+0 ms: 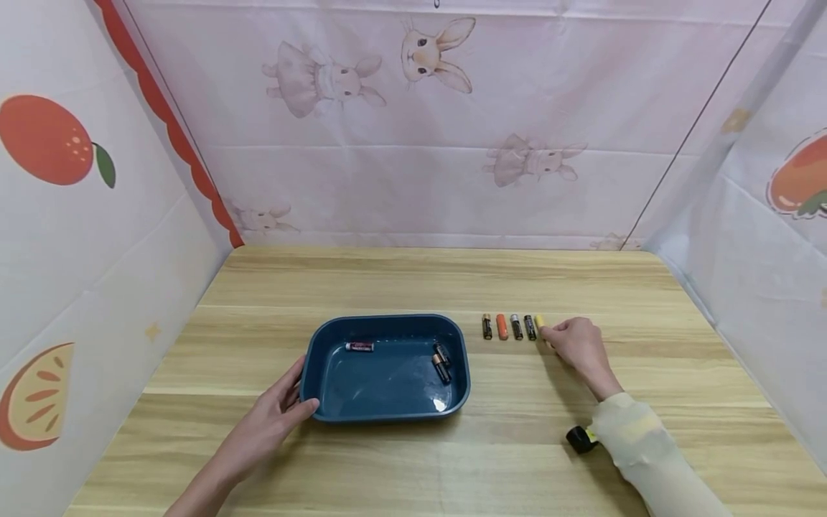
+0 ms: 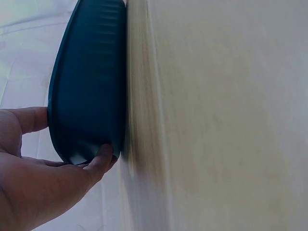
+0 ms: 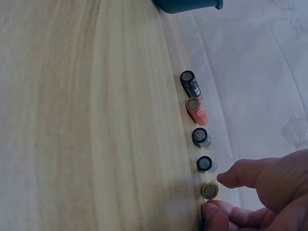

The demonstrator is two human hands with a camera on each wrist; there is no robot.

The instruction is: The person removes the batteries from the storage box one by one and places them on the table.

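L hand (image 1: 274, 416) grips teal tray (image 1: 371, 388) at approx. 8 o'clock. Yellow batt (image 1: 540, 320) sits at R hand's (image 1: 577, 346) 10 o'clock, btwn thumb & fingers; can't tell if pinched. Label print illegible.

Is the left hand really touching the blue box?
Touching. The left wrist view shows it: the left hand has digits against the rim and end of the blue box, with no gap.

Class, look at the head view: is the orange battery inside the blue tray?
No, the orange battery lies on the wooden table, outside the blue tray.
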